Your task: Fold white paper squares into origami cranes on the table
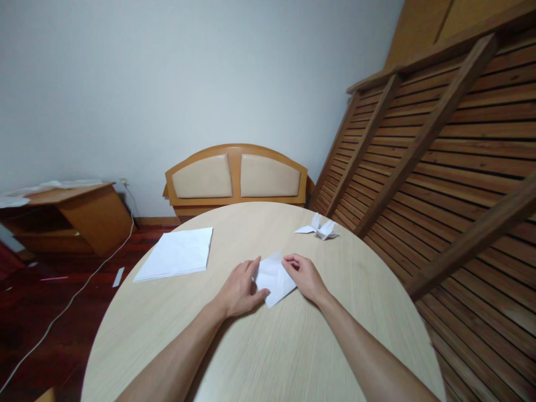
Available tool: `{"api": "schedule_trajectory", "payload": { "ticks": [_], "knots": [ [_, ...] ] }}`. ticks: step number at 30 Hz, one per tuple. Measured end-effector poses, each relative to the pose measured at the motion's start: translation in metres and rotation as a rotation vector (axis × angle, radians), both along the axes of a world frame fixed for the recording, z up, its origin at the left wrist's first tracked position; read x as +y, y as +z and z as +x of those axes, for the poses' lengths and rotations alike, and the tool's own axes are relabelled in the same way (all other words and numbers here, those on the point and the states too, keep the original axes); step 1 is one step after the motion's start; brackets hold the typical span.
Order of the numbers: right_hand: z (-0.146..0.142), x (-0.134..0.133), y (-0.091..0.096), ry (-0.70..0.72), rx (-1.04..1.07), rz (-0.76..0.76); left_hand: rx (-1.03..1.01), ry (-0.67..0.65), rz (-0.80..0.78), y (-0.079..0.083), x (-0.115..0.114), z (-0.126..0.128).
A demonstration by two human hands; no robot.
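Note:
A small folded sheet of white paper [274,277] lies on the round table, with crease lines on its surface and one corner pointing toward me. My left hand [243,287] rests at its left side; thumb and index finger are spread apart, their tips touching the paper's edge. At the upper right edge, the thumb and fingers of my right hand [304,273] are closed in a pinch on the paper. Beyond the right hand stands a folded white paper crane [320,228], apart from both hands.
A stack of white paper [178,254] lies at the left of the pale round table [259,357]. Behind is a padded headboard [237,176]. Wooden slatted panels [419,156] lean close on the right. A white cable [77,293] crosses the floor near a wooden desk [96,218].

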State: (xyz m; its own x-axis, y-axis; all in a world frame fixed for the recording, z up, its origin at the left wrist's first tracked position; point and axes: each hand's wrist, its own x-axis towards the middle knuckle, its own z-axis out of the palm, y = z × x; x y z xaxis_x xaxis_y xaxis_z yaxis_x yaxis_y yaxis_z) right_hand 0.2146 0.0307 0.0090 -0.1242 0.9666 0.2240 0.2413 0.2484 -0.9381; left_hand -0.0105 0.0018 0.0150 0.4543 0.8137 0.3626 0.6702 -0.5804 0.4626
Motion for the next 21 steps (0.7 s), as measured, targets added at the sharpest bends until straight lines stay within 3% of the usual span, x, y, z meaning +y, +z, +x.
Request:
{"api": "schedule_trajectory", "payload": {
  "ticks": [7,10,13,18,21],
  "knots": [
    [-0.004,-0.010,0.011,0.136,-0.074,0.051,-0.268,0.122,-0.127,0.017,-0.004,0.009],
    [-0.002,-0.012,0.012,0.046,-0.217,0.117,-0.338,0.186,-0.129,0.016,-0.003,0.009],
    [0.001,-0.011,0.011,-0.023,-0.296,0.060,-0.482,0.237,-0.160,0.012,0.001,0.009],
    [-0.001,-0.008,0.010,0.104,-0.053,0.039,-0.666,0.243,-0.284,0.008,0.007,0.008],
    [-0.004,-0.010,0.016,0.072,0.012,0.127,-0.663,0.202,-0.186,0.010,0.006,0.008]
  ]
}}
